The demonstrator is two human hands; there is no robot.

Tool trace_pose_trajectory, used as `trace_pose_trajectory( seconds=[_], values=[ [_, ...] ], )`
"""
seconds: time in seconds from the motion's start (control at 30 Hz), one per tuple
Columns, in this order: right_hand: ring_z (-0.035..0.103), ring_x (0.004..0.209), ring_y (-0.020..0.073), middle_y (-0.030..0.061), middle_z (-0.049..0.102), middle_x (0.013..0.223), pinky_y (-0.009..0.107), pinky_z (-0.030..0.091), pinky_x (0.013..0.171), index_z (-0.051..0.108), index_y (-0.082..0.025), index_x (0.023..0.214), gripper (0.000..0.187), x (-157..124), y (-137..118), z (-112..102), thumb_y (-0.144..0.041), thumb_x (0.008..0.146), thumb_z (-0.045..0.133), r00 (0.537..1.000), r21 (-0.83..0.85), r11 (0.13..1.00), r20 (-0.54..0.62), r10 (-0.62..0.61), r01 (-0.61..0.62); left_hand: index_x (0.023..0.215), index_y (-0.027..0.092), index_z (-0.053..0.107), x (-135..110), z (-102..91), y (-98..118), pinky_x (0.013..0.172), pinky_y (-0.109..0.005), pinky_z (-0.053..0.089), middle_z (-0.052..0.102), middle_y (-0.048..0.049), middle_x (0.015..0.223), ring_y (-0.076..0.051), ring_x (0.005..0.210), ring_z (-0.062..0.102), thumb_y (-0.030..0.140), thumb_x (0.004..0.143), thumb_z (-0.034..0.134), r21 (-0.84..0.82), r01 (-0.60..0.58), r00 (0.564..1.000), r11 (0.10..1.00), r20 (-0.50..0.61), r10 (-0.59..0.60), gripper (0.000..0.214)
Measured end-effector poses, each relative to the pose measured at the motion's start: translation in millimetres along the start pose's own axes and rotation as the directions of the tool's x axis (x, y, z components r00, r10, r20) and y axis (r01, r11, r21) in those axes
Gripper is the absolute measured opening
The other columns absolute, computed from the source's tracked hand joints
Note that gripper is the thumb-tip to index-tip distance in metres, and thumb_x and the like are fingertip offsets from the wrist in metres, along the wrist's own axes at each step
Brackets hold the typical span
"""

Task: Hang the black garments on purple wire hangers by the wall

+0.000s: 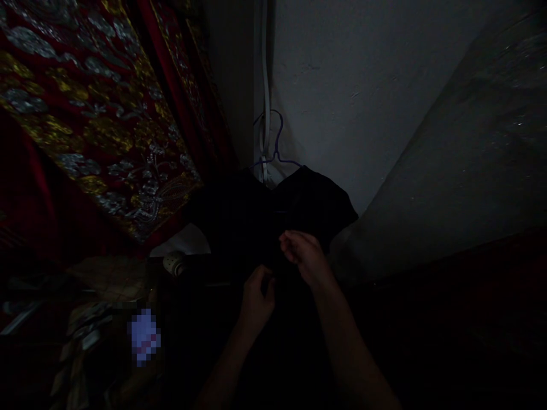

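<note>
A black garment (pixel 316 199) hangs on a purple wire hanger (pixel 277 145) in the corner of a dim room. My left hand (pixel 256 299) is low on the garment's front, fingers curled and pinched on the dark cloth. My right hand (pixel 301 253) is just above and to the right, fingers also curled against the cloth near the garment's middle. The scene is very dark, so what each hand pinches is hard to make out.
A red hanging cloth with gold and silver embroidery (pixel 98 114) fills the left. A white wall (pixel 363 74) and a white cable (pixel 265 74) stand behind. A grey covered bulk (pixel 461 165) rises on the right. Cluttered items and a small white round object (pixel 174 263) lie at lower left.
</note>
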State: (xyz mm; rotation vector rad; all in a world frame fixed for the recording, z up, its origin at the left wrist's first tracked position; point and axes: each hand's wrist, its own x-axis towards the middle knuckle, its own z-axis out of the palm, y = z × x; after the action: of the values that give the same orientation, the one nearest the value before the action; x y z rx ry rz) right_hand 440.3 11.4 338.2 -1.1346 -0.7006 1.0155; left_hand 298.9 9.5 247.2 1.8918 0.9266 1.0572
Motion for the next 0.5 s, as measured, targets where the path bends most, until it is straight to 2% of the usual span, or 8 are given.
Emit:
trace_pose_trajectory(
  seconds=[0.1,0.17,0.27,0.33,0.4,0.43,0.5],
  values=[
    [0.048,0.041,0.0065,0.0017,0.063,0.056,0.018,0.027,0.039,0.068,-0.014,0.068,0.028,24,-42,12,-0.040,0.064,0.074,0.991,0.039,0.990,-0.019,-0.131,0.132,0.083,0.024,0.051,4,6.1,-2,0.069,-0.030,0.046,0.060,-0.0012,0.080,-0.019,0.075,0.060,0.013,0.088,0.051,0.036,-0.005,0.999,0.999,0.049,0.004,0.012],
    [0.049,0.041,0.0063,0.0016,0.064,0.056,0.018,0.028,0.039,0.067,-0.014,0.069,0.026,34,-59,21,-0.039,0.066,0.072,0.980,0.032,0.979,-0.026,-0.200,0.200,0.083,0.023,0.051,8,9.2,-4,0.069,-0.031,0.046,0.060,-0.0019,0.082,-0.019,0.076,0.060,0.011,0.087,0.050,0.057,-0.018,0.997,0.998,0.070,0.014,0.013],
    [0.049,0.041,0.0066,0.0009,0.064,0.057,0.018,0.029,0.039,0.066,-0.014,0.070,0.026,34,-66,29,-0.041,0.071,0.067,0.960,-0.023,0.960,-0.011,-0.280,0.280,0.083,0.022,0.053,19,5.5,-4,0.070,-0.031,0.046,0.062,-0.0027,0.082,-0.020,0.077,0.062,0.009,0.086,0.051,0.094,-0.003,0.991,0.996,0.134,-0.010,0.013],
    [0.050,0.042,0.0070,0.0005,0.064,0.058,0.018,0.031,0.040,0.066,-0.015,0.071,0.027,28,-63,29,-0.042,0.075,0.065,0.942,-0.066,0.940,0.019,-0.335,0.335,0.084,0.021,0.057,31,-5.2,2,0.069,-0.031,0.046,0.066,-0.0026,0.081,-0.020,0.076,0.064,0.011,0.086,0.054,0.118,0.028,0.967,0.993,0.248,-0.057,0.011],
    [0.052,0.044,0.0077,0.0003,0.064,0.058,0.019,0.033,0.041,0.066,-0.016,0.072,0.028,23,-61,27,-0.043,0.078,0.062,0.924,-0.110,0.918,0.059,-0.377,0.381,0.090,0.020,0.063,46,-21.3,17,0.072,-0.031,0.048,0.070,-0.0032,0.087,-0.020,0.079,0.067,0.014,0.087,0.060,0.122,0.007,0.950,0.992,0.310,-0.045,0.008],
    [0.052,0.045,0.0079,0.0001,0.064,0.058,0.019,0.034,0.042,0.066,-0.017,0.071,0.027,21,-61,25,-0.042,0.080,0.061,0.917,-0.134,0.907,0.082,-0.391,0.398,0.095,0.020,0.065,55,-30.4,27,0.076,-0.032,0.049,0.072,-0.0035,0.092,-0.020,0.084,0.068,0.015,0.088,0.062,0.110,-0.039,0.956,0.993,0.293,0.005,0.009],
    [0.051,0.045,0.0081,-0.0005,0.062,0.056,0.020,0.035,0.043,0.066,-0.017,0.070,0.027,17,-63,24,-0.040,0.082,0.059,0.903,-0.185,0.884,0.126,-0.411,0.428,0.106,0.020,0.065,74,-48.1,52,0.085,-0.031,0.050,0.072,-0.0040,0.103,-0.018,0.093,0.068,0.016,0.090,0.061,0.073,-0.198,0.974,0.977,0.129,0.188,0.017]
  ],
)
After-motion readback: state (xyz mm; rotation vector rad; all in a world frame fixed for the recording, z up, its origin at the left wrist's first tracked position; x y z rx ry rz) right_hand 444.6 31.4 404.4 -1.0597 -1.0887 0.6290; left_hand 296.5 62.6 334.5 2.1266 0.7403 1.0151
